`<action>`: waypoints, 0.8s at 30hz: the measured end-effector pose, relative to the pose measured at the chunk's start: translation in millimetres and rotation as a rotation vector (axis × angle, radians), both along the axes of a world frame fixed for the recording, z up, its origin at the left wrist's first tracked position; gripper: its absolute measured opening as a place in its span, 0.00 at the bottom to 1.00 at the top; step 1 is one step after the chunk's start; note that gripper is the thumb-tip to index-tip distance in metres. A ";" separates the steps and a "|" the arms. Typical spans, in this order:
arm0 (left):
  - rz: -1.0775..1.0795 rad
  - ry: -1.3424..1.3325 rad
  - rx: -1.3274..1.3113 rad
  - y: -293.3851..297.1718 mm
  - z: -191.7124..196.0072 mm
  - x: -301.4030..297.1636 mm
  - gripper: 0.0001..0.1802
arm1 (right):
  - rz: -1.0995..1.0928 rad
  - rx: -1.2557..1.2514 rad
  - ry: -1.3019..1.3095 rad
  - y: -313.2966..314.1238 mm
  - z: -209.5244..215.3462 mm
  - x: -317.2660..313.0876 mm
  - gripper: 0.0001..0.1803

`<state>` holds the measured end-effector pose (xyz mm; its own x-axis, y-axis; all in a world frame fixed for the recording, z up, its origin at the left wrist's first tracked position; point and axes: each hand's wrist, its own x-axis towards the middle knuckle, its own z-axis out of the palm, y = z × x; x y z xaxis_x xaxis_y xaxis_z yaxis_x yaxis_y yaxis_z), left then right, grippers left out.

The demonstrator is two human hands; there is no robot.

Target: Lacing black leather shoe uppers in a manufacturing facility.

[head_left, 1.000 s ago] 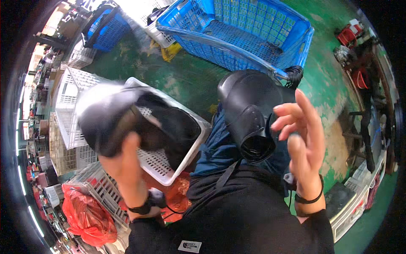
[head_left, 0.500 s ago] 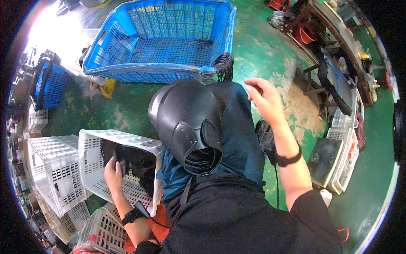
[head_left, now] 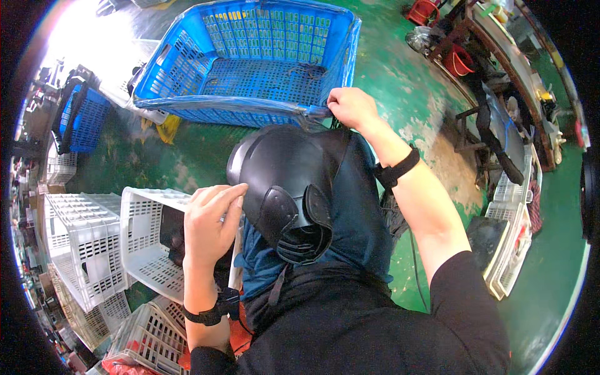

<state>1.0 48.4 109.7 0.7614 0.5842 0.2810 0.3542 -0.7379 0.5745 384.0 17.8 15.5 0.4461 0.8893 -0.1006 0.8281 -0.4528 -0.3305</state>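
Note:
A black, smooth curved shell [head_left: 281,164] with two rounded, riveted flaps rests across my lap; its lower end is hollow. My left hand [head_left: 211,222] hangs beside the shell's left edge, fingers stretched out and thumb slightly apart, with nothing visible in it. At the near right corner of the large blue crate [head_left: 244,103], my right hand [head_left: 355,107] is closed on a bundle of black cords [head_left: 337,122], mostly hidden under the fingers. Black pieces [head_left: 172,234] lie in the tipped white crate [head_left: 145,262] at my left, partly covered by my left hand and forearm.
More white crates [head_left: 87,250] stand at the far left, and a smaller blue crate [head_left: 87,119] sits beyond them. A wooden bench [head_left: 500,53] and a red bucket [head_left: 459,60] are at the upper right. A thin cable [head_left: 415,269] runs down beside my right thigh.
My left hand has come out of the white crate and up beside the shell. My right hand has moved forward and left to the blue crate's corner and closed on the black cords.

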 end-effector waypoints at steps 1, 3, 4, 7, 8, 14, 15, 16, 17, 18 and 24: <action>-0.031 -0.027 -0.016 0.3 2.6 5.3 0.11 | 0.000 0.162 0.036 -4.3 8.5 -3.2 0.11; -0.033 -0.148 -0.029 1.6 9.6 18.5 0.16 | -0.041 0.405 0.124 -13.1 36.0 -16.6 0.09; -0.023 -0.240 -0.019 2.0 13.6 27.9 0.19 | -0.006 0.599 0.218 -18.2 55.3 -26.9 0.10; -0.047 -0.510 -0.145 1.6 28.2 70.0 0.34 | 0.079 0.747 0.716 -47.5 125.9 -63.4 0.10; -0.044 -0.530 -0.131 -1.8 36.4 81.0 0.33 | 0.172 0.684 0.923 -63.9 148.2 -74.5 0.09; -0.387 -0.168 -0.330 -3.7 75.9 89.4 0.10 | 0.047 1.055 0.826 -164.9 190.6 -57.9 0.08; -0.319 -0.114 -0.491 -5.5 78.1 75.3 0.08 | -0.094 1.073 0.755 -186.5 188.5 -38.9 0.08; -0.266 -0.049 -0.446 -0.6 79.0 62.5 0.08 | -0.144 1.069 0.770 -209.8 183.8 -20.0 0.08; -0.218 0.005 -0.406 3.0 77.3 50.0 0.08 | -0.387 0.987 0.730 -236.0 175.6 -5.5 0.07; -0.235 0.044 -0.342 1.6 72.9 38.3 0.08 | -0.639 0.813 0.640 -261.3 164.4 4.4 0.06; -0.532 0.117 -0.200 -40.4 46.1 34.4 0.10 | -0.404 0.030 -0.184 -298.7 80.9 -30.8 0.15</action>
<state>35.4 8.0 155.8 0.9842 0.1460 0.1003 0.0344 -0.7129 0.7004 353.2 -281.0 96.4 0.7668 0.6409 0.0361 0.6326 -0.7448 -0.2123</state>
